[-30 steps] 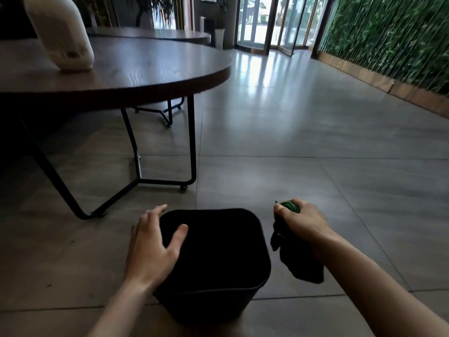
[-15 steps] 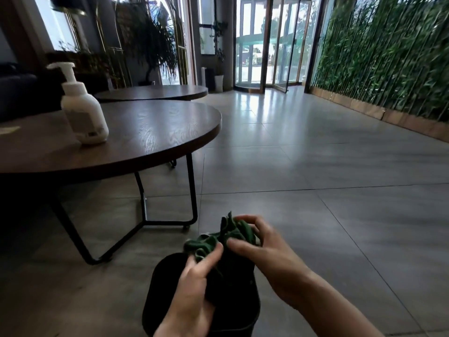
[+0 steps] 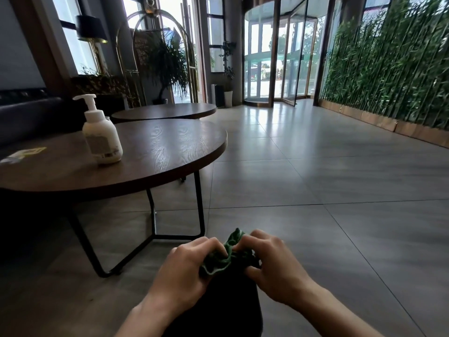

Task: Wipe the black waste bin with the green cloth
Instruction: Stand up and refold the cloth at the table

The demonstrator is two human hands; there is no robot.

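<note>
Black waste bin (image 3: 226, 310) sits low on the tiled floor (image 3: 340, 190), right below both wrists, beside the round counter (image 3: 145, 152) with its pump bottle (image 3: 102, 135). Left hand (image 3: 187, 268) and right hand (image 3: 274, 261) are both curled tight, bunching the green cloth (image 3: 228, 254) between them above the bin.

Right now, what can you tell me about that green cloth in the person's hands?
The green cloth looks like soft fabric, bunched and crumpled, with a paler edge showing along one fold. One peak sticks up between the hands; the darker rest hangs down. The left hand and right hand both grip it, held above the black bin, which sits on the tiled floor. Whether the cloth touches the bin is unclear.
</note>
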